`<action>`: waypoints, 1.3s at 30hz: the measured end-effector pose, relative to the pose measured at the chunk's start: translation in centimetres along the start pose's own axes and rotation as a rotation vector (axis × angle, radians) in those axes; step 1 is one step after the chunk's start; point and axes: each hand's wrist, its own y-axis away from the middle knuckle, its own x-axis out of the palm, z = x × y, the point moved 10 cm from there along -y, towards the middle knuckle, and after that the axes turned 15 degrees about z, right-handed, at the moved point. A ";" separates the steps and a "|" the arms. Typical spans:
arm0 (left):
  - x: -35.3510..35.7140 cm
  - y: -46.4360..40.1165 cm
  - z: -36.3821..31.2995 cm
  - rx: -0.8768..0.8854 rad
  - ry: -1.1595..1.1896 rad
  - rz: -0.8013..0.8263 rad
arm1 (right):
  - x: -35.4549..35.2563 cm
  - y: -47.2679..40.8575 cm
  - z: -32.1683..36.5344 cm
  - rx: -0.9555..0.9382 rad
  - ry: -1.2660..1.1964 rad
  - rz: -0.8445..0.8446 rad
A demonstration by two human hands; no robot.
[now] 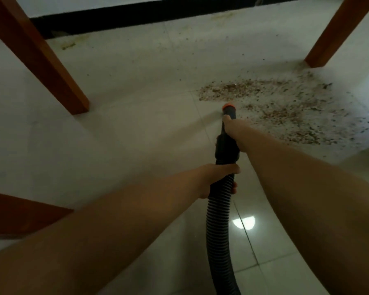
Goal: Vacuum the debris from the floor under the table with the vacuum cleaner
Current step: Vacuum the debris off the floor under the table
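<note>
Gripping the ribbed hose (pixel 219 201) with the left hand (pixel 216 179) and the orange-tipped nozzle (pixel 229 109) with the right hand (pixel 232 128), the person starts on the debris (pixel 281 109) (one wide patch, barely touched) between two table legs (pixel 36 54), needing sweeps rightward.

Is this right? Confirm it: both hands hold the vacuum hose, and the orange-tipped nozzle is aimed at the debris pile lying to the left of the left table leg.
Not quite. The head view shows the debris pile lying near the right table leg, not left of the left table leg. The rest holds: the left hand and right hand hold the vacuum hose, with the orange-tipped nozzle aimed at the debris.
</note>
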 end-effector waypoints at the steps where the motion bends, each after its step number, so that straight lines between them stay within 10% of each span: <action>1: 0.0 0.5 0.2 -0.021 -0.011 -0.011 | 0.3 0.3 -0.2 -0.001 -0.014 0.020; 39: 13.4 -3.1 6.9 -0.220 -0.432 0.347 | -10.9 10.3 -20.1 0.175 -0.611 -0.359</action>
